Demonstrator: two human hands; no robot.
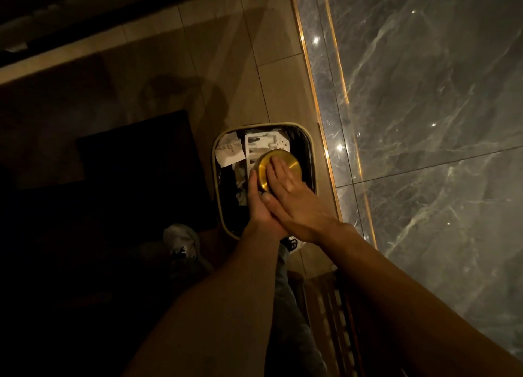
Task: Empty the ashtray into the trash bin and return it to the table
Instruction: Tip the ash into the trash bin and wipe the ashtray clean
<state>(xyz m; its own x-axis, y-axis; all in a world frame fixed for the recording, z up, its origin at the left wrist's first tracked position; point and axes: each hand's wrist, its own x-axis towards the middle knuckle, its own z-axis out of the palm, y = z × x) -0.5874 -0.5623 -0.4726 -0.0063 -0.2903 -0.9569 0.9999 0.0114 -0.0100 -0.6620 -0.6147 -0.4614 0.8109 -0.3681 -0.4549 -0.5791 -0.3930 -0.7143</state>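
A round gold ashtray [288, 160] is held upside down over the trash bin [217, 147], its flat bottom facing up. My left hand [259, 204] grips its near-left side from below. My right hand [294, 195] lies flat on the upturned bottom, fingers stretched out across it. The bin is a rounded square with a pale rim and a dark liner, and it holds crumpled paper and printed cards. What falls from the ashtray is hidden beneath it.
A dark marble wall [424, 121] with a gold trim strip [325, 138] runs along the right of the bin. A dark rug or mat [135, 164] lies to the left on the tan tiled floor [226, 65]. My shoe [181, 239] stands near the bin's front-left corner.
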